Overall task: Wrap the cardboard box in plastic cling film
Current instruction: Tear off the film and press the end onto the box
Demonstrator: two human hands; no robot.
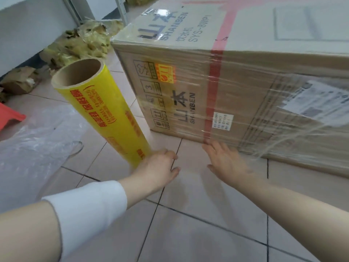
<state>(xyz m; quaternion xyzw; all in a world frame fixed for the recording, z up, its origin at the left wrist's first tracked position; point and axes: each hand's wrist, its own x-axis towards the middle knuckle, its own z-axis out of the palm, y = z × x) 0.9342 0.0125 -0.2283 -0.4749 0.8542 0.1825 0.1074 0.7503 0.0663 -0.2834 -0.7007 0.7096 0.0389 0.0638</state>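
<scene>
Box: the cardboard box sits on the tiled floor, straight ahead of both sets of fingers, its near face wide on.
Film on box: cling film is stretched over that face, bunching into strands just to the right of the right fingers.
Right hand: the right hand is flat and spread, fingers straight and wide, with the tips right at the box's bottom edge.
Red tape: the strip runs up the box from just above the right fingertips.
Roll: the yellow cling film roll leans away to the left, its open cardboard core at the top and its lower end at the left fingers.
Left hand: the left hand is curled round the foot of the roll and holding it; the thumb is hidden.
Gap: the two hands are near each other, bare tile between them.
Sleeve: a white sleeve covers the left forearm.
Left of the fingers: a loose clear plastic sheet lies on the floor.
Far left, beyond the roll: crumpled brown paper is heaped by the wall.
</scene>
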